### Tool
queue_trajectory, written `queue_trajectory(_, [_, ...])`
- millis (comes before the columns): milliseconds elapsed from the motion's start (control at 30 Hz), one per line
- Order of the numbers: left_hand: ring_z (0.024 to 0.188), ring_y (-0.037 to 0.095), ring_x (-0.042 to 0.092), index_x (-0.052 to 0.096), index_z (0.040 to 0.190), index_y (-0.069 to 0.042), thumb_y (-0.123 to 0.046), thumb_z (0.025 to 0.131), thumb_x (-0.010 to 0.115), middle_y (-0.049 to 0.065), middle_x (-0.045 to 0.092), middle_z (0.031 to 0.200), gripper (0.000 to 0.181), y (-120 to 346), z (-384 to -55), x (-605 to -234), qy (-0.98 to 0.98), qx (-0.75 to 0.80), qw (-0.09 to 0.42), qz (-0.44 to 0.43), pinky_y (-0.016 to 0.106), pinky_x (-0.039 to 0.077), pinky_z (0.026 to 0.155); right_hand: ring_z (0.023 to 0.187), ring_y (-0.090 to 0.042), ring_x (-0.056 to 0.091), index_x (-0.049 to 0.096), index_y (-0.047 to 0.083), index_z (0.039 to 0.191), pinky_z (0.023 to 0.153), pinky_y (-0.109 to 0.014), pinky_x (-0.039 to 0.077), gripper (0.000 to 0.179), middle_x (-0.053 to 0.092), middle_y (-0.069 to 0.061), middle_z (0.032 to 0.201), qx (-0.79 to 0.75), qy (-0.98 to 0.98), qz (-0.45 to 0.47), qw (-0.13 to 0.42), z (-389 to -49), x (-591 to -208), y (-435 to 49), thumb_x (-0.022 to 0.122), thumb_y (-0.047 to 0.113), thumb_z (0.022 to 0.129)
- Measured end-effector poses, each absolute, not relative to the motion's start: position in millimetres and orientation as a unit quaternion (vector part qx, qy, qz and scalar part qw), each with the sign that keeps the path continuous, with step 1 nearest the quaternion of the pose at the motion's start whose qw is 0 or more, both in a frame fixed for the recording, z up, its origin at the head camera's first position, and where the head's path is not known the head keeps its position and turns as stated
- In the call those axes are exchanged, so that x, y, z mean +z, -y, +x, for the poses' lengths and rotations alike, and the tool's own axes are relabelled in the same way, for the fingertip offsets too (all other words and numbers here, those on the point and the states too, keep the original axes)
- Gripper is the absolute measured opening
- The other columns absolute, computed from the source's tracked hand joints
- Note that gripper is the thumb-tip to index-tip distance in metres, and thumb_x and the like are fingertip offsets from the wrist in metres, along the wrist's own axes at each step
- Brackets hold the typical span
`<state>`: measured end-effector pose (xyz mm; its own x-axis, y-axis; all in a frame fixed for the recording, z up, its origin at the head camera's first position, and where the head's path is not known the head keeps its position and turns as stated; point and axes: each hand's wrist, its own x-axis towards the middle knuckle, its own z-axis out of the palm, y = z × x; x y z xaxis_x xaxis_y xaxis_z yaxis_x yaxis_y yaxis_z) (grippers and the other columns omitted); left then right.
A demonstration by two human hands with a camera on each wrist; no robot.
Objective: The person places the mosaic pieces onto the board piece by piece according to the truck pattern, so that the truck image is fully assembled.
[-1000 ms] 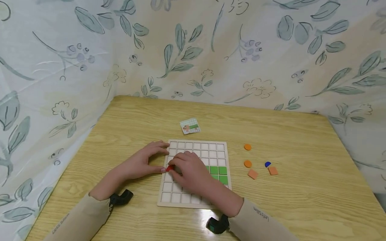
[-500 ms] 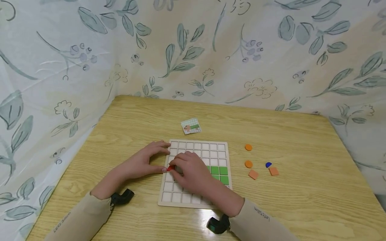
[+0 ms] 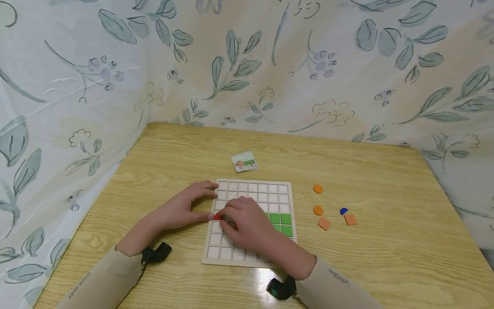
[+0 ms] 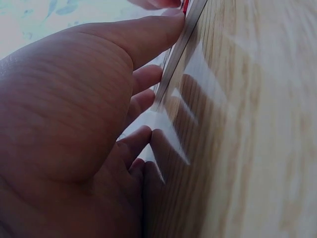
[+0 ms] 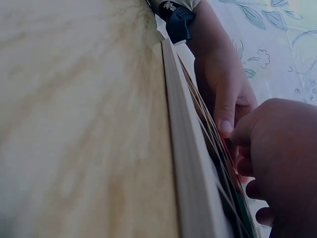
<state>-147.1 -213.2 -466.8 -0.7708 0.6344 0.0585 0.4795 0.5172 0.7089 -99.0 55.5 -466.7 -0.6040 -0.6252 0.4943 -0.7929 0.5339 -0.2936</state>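
Note:
A pale wooden grid board lies on the table under both hands. At its left edge is a small red tile with a rounded side. My right hand reaches across the grid and pinches this tile between thumb and forefinger. My left hand rests along the board's left edge, fingers spread, its thumb tip beside the red tile. In the left wrist view the left thumb lies against the board's side. Green square tiles fill some cells on the right; the right hand hides others.
Behind the board lies a small picture card. To the right are two orange discs, two salmon-coloured squares and a blue half-disc. A leaf-patterned cloth hangs behind the table.
My right hand has shifted slightly right and its fingers have eased a little, so more of the red tile shows. The left hand has stayed in place.

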Motion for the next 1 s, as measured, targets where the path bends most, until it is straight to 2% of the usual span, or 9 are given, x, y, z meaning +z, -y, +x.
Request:
queue_trajectory(233, [0.164,0.027,0.026,0.068,0.143,-0.022,-0.038,0.099,0.085,-0.006,0.043,0.171,0.05,213,-148,-464,-0.868,0.366,0.107,0.318,0.06,0.025,0.129,0.092,-0.018,0.065,0.081,0.015,0.104,0.08,-0.034,0.052,0.009,0.075,0.003,0.107,0.243,0.87,0.392,0.174,-94,-463,-68,0.08,0.018,0.096])
queue_trajectory(500, [0.164,0.028,0.025,0.067,0.144,-0.024,-0.041,0.1,0.083,-0.005,0.043,0.171,0.05,215,-148,-464,-0.871,0.362,0.107,0.315,0.061,0.023,0.13,0.099,-0.019,0.067,0.08,0.016,0.103,0.088,-0.038,0.053,0.007,0.074,0.005,0.107,0.251,0.877,0.373,0.172,-93,-460,-89,0.08,0.016,0.097])
queue_trajectory(633, [0.165,0.029,0.025,0.067,0.145,-0.024,-0.043,0.101,0.082,-0.005,0.042,0.171,0.05,214,-148,-467,-0.871,0.36,0.106,0.316,0.063,0.022,0.13,0.101,-0.02,0.069,0.081,0.013,0.105,0.093,-0.043,0.055,0.009,0.075,0.003,0.105,0.262,0.873,0.365,0.191,-95,-462,-111,0.082,0.016,0.096])
queue_trajectory(1000, [0.165,0.027,0.025,0.067,0.144,-0.024,-0.043,0.101,0.082,-0.006,0.041,0.172,0.049,213,-147,-466,-0.87,0.363,0.113,0.315,0.061,0.023,0.13,0.097,-0.024,0.069,0.081,0.005,0.105,0.086,-0.047,0.053,0.014,0.075,-0.003,0.104,0.261,0.879,0.32,0.237,-100,-465,-187,0.084,0.009,0.092])
